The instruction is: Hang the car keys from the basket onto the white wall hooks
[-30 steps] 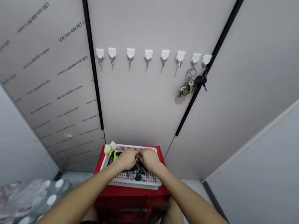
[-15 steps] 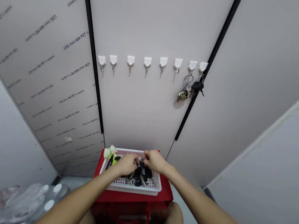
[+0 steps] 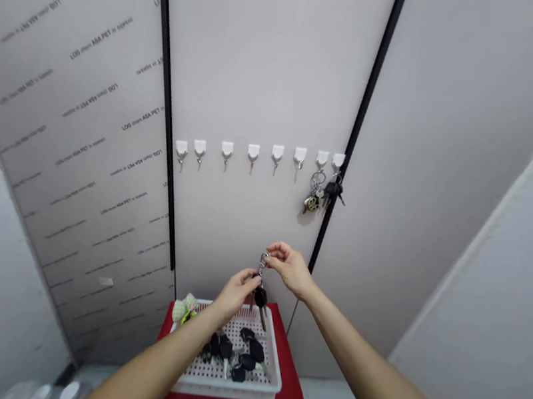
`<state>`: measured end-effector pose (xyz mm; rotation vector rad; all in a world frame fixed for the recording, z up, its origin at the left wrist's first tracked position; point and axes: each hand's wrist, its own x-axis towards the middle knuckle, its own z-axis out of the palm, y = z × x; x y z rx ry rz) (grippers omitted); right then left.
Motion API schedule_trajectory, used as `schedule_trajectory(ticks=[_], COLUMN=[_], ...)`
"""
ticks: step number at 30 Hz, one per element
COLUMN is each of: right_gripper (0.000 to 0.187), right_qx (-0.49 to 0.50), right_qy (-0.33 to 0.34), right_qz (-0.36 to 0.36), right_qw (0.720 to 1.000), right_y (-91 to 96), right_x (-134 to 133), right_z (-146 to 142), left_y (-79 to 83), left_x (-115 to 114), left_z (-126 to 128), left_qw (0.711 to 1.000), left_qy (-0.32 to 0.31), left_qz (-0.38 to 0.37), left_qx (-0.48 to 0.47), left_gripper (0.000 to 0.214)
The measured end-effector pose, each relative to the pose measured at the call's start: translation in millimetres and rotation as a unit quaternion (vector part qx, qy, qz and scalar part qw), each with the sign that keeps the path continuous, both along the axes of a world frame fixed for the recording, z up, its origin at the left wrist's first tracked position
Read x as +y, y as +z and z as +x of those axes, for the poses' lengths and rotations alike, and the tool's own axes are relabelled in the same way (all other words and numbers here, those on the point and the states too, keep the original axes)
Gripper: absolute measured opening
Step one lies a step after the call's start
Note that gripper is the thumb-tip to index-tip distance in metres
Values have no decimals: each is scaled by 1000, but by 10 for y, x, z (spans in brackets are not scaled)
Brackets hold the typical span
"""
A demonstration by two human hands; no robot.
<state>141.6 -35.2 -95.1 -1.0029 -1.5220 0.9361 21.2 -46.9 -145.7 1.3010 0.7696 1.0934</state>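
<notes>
- Three tall pale panels [image 3: 268,58] fill most of the view, joined by two black vertical strips [image 3: 164,109], with rows of small dark printing across the left-hand panel.
- A red stool [image 3: 291,392] stands at the foot of the panels, at bottom centre.
- A white perforated plastic basket [image 3: 226,392] sits on the stool, near its front edge.
- Both bare forearms reach up from the bottom edge, meeting above the far rim of the basket.
- Eight white adhesive hooks [image 3: 252,151] run in a level row across the centre panel. The six on the left are bare.
- A bunch of keys with a brass tag [image 3: 312,202] and black keys [image 3: 333,190] hangs from the two rightmost hooks.
- A key with a black fob [image 3: 260,296] hangs in the air just above the basket, in front of the centre panel, its metal blade pointing down and a metal clasp [image 3: 263,260] at its top.
- The left hand [image 3: 234,295] is closed, its fingers [image 3: 253,281] pinching the key just above the fob.
- The right hand [image 3: 290,269] is beside the clasp, its fingers [image 3: 276,248] curled at the top of it. Whether they grip the clasp is hard to tell.
- Several black key fobs [image 3: 247,348] lie in the basket, with a pale green fabric bow [image 3: 183,308] at its left corner.
</notes>
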Motion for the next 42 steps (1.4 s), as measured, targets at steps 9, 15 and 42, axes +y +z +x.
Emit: schedule_trajectory(ticks=[9, 15, 42], right_gripper=[14, 18, 24], right_qx=[-2, -64, -419], right_qy=[-172, -277, -29], right_qz=[145, 217, 52], right_qw=[974, 934, 906], right_y=[1022, 1505, -435], right_x=[369, 647, -71], right_z=[306, 401, -115], left_y=[1056, 1569, -303], left_x=[455, 616, 28], left_z=[335, 540, -256], left_qw=[949, 894, 865], left_qy=[184, 260, 44], left_qz=[217, 289, 147], left_qx=[137, 223, 478], left_gripper=[21, 13, 24])
